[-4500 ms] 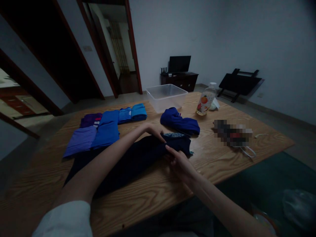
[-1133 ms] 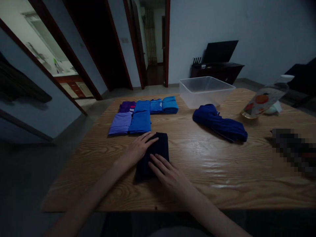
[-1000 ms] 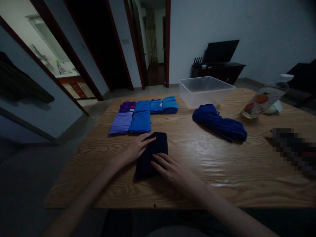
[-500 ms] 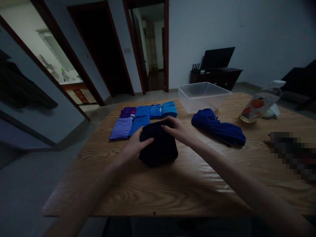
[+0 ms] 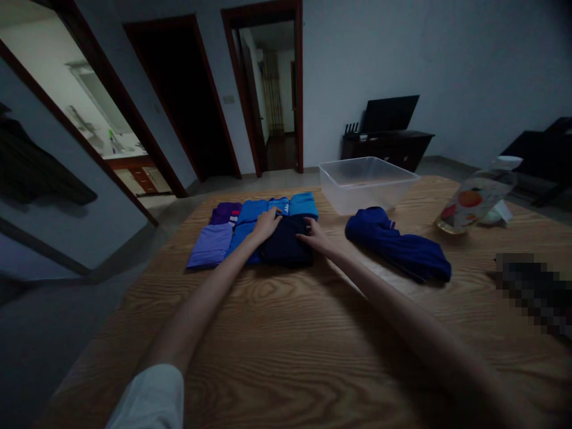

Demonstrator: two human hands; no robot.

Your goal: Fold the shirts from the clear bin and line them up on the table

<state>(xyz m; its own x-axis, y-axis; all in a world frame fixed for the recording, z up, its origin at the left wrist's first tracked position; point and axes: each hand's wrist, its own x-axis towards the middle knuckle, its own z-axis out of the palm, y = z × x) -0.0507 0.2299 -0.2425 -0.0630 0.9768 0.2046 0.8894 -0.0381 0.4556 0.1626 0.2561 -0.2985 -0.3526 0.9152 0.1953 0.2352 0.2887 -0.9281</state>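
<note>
A dark, nearly black folded garment [image 5: 288, 244] lies on the wooden table, up against the other folded clothes. My left hand [image 5: 267, 225] grips its upper left corner, fingers over the far edge. At its upper right side, my right hand [image 5: 315, 236] has thumb and fingers closed on the cloth. Left of it are a blue folded garment [image 5: 251, 212], a lavender one [image 5: 211, 243] and a purple one [image 5: 226, 212]. Behind it sits a bright blue folded piece [image 5: 304, 204], beside another blue one partly hidden by my left hand.
A loosely bundled navy garment [image 5: 397, 243] lies to the right. Behind it stands a clear plastic bin [image 5: 364, 187]. Farther right are a large clear bottle [image 5: 476, 199] with a white cap and a pixelated dark object [image 5: 534, 286]. The wooden table [image 5: 286, 333] extends toward me.
Both hands have carried the dark folded garment away from me, and it now lies flat beside the other folded clothes. The view has shifted slightly.
</note>
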